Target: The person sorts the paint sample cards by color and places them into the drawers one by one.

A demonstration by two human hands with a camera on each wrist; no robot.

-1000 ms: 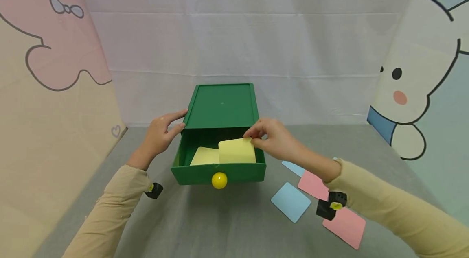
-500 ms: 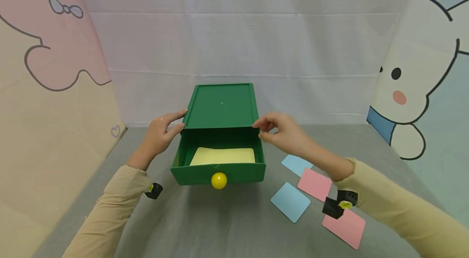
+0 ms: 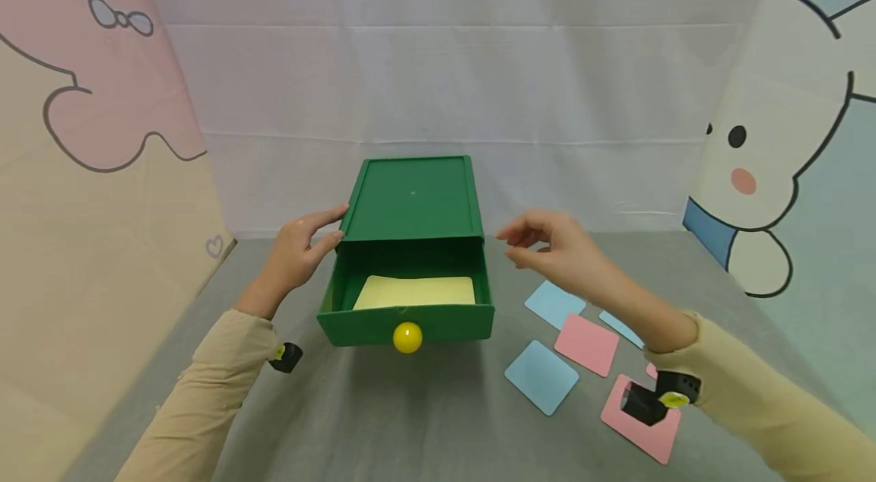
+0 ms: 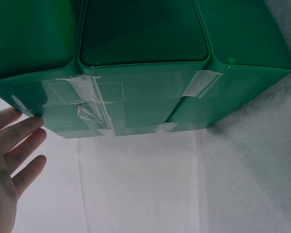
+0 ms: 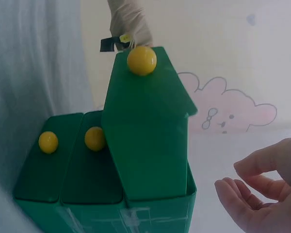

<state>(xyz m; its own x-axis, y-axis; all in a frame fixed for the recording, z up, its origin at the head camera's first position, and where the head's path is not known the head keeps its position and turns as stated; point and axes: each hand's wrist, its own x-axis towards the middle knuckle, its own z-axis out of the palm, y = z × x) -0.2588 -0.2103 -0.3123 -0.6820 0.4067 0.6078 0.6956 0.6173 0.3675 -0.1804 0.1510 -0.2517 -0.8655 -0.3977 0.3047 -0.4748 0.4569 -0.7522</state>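
Touching the green, yellow-knobbed drawer box (image 3: 413,197), the left hand (image 3: 296,252) is outspread, the right hand (image 3: 557,252) loosely curled.

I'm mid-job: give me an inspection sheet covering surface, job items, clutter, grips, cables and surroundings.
Surface: grey tabletop.
Job's things: green drawer unit, top drawer out with at least one yellow card inside; two lower drawers in; pink cards and blue cards on the tabletop to its right, some partly hidden.
Clutter: nothing seen.
Left grip: touching the unit's left side.
Right grip: loosely bent, apart from the unit, holding nothing visible.
Cables: nothing seen.
Surroundings: pale rear curtain, cartoon-printed side panels.
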